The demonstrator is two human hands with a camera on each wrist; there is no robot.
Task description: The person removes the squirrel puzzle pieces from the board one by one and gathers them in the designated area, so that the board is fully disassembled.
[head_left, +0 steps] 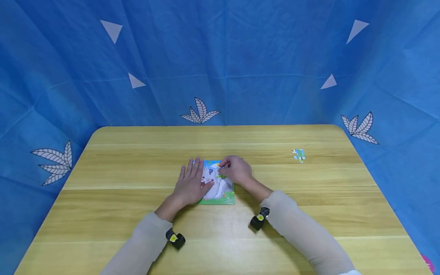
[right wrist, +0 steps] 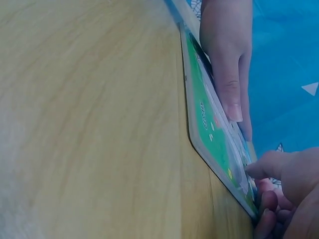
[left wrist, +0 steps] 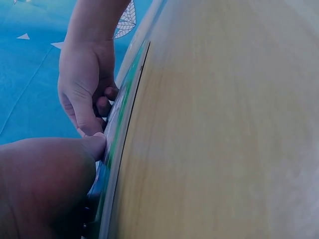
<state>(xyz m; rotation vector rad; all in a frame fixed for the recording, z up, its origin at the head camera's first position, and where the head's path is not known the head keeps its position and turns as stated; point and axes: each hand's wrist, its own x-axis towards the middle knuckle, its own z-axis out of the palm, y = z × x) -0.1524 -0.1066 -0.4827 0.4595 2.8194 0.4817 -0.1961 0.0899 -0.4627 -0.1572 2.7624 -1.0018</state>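
Observation:
A small jigsaw puzzle (head_left: pixel 217 195), with a pale cartoon animal over green and blue, lies flat on the table. My left hand (head_left: pixel 191 187) rests on its left part, fingers stretched toward the far edge and thumb across the picture. At the upper right of the puzzle, my right hand (head_left: pixel 237 170) has its thumb and curled fingers together at a puzzle piece, mostly covered by the fingertips. In the right wrist view, the right thumb (right wrist: pixel 269 167) touches the puzzle's surface (right wrist: pixel 214 134), with the other fingers bent beside its edge. The left hand covers the puzzle's left side.
Several puzzle pieces (head_left: pixel 300 154) lie grouped toward the far right of the wooden table (head_left: pixel 120 164). A blue cloth (head_left: pixel 240 49) with white triangles and leaf prints hangs behind and beside the table.

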